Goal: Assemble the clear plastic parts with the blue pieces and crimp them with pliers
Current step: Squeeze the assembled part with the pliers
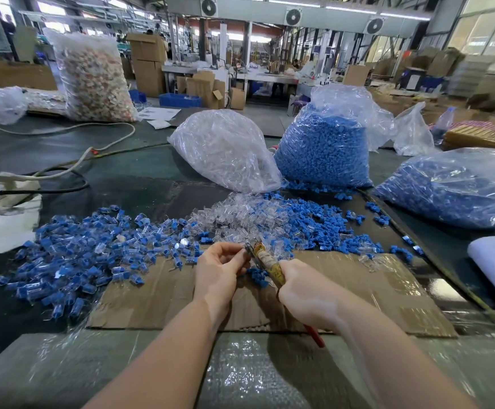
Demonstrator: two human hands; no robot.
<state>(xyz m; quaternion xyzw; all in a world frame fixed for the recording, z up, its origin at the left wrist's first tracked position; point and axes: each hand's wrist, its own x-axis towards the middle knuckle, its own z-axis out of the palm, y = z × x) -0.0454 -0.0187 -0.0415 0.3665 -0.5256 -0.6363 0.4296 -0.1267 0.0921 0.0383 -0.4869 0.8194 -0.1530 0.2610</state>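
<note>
The work is in the middle, as I judge it. To the left of the cardboard sheet [358, 293] lies a wide heap of finished pieces [72, 261], each a clear shell with a blue core inside, so many are already joined. Much is left: just beyond the cardboard's far edge there is a pile of loose clear plastic parts [240, 216], and to the right of it loose blue pieces [314, 222] are scattered. Well behind the cardboard stand a bag of clear parts [225, 149] and two bags of blue pieces [326, 152], both nearly full.

Above the cardboard's far edge the left hand [219, 270] has its fingers curled and pinches something small at the nose of the pliers [265, 258]; the piece itself is too hidden to name, but I think it is one assembly being crimped. The right hand [305, 293] grips the pliers' handles tightly; one red handle end sticks out below the wrist. I cannot tell how far the jaws are closed.

The clear parts look hard, glossy and boxy; the blue ones are matt and small. The bags are thin, wrinkled film. The cardboard is brown, flat and covered with shiny tape.
</note>
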